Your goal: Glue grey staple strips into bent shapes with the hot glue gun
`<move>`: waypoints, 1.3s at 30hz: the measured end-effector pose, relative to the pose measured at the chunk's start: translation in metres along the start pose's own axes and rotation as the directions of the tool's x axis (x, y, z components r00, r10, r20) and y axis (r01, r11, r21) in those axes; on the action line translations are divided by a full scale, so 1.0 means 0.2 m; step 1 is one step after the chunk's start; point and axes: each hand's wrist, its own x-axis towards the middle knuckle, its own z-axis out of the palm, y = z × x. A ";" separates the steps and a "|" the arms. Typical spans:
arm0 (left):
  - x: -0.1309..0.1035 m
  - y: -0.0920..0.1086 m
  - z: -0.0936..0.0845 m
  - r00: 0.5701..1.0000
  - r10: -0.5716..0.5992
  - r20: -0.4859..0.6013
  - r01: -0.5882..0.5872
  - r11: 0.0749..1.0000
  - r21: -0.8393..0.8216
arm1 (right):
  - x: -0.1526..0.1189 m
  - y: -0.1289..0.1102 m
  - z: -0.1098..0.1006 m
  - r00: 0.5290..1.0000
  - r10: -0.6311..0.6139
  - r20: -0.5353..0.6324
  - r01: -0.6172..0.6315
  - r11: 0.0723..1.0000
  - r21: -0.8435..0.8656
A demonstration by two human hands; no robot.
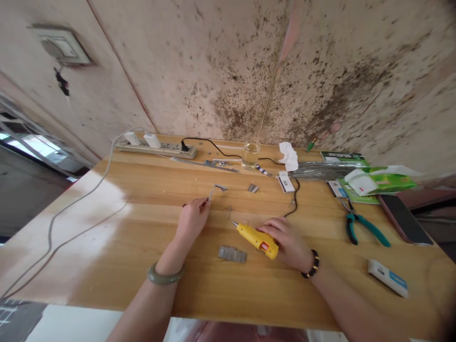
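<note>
My right hand (287, 240) is closed round a yellow hot glue gun (258, 238), its nozzle pointing left above the wooden table (135, 247). Pinched in my left hand (194, 216) is a thin pale strip (211, 194) that sticks up past the fingers. A small dark metal piece (221, 188) shows at the strip's far end; whether it is fixed there I cannot tell. Between my hands a small thin piece (230, 210) lies near the nozzle. Several flat grey metal pieces (232, 254) lie side by side in front of me, and a few more (253, 188) farther back.
Along the back are a power strip (156, 148), a glass of yellowish liquid (250, 155), crumpled tissue (288, 156) and a bundle of thin wires (324, 169). At the right lie pliers (365, 227), a phone (406, 219), a tissue pack (381, 180) and a small box (387, 278).
</note>
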 end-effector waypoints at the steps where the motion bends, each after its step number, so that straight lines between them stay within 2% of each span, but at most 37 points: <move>1: 0.00 0.00 0.00 1.000 0.004 -0.001 -0.004 0.999 0.033 | 0.00 0.00 0.00 1.000 -0.004 0.001 0.004 1.000 0.008; 10: -0.02 -0.01 -0.02 0.996 0.079 -0.047 -0.065 0.966 0.248 | -0.01 -0.01 0.01 1.000 0.019 0.004 -0.019 0.993 0.117; 15: -0.03 -0.01 -0.06 0.992 0.099 -0.080 -0.080 0.972 0.220 | -0.03 0.00 0.03 0.997 0.049 -0.054 -0.041 0.989 0.145; 17: -0.04 0.00 -0.08 0.992 0.115 -0.044 -0.107 0.982 0.156 | -0.04 -0.01 0.03 0.992 0.101 -0.069 -0.089 0.983 0.158; 19: -0.07 0.01 -0.11 0.988 0.120 0.100 -0.124 0.992 0.034 | -0.05 -0.01 0.03 0.988 0.142 -0.067 -0.128 0.975 0.179; 21: -0.10 0.04 -0.12 0.944 0.127 0.305 -0.107 0.991 -0.083 | -0.04 -0.02 0.03 0.980 0.195 -0.045 -0.182 0.963 0.199; 23: -0.14 0.05 -0.13 0.849 0.155 0.505 -0.094 0.985 -0.144 | -0.04 -0.01 0.03 0.968 0.249 -0.030 -0.237 0.946 0.221; 25: -0.17 0.07 -0.13 0.758 0.172 0.629 -0.094 0.983 -0.157 | -0.03 -0.01 0.03 0.957 0.288 -0.038 -0.270 0.930 0.249; 28: -0.20 0.07 -0.13 0.703 0.187 0.686 -0.127 0.982 -0.138 | -0.02 0.01 0.02 0.950 0.310 -0.044 -0.286 0.916 0.283; 34: -0.22 0.09 -0.14 0.690 0.230 0.686 -0.185 0.973 -0.140 | -0.02 0.02 0.03 0.949 0.314 -0.021 -0.294 0.911 0.290; 39: -0.21 0.11 -0.12 0.616 0.247 0.748 -0.222 0.965 -0.137 | -0.02 0.02 0.02 0.949 0.315 -0.003 -0.303 0.915 0.266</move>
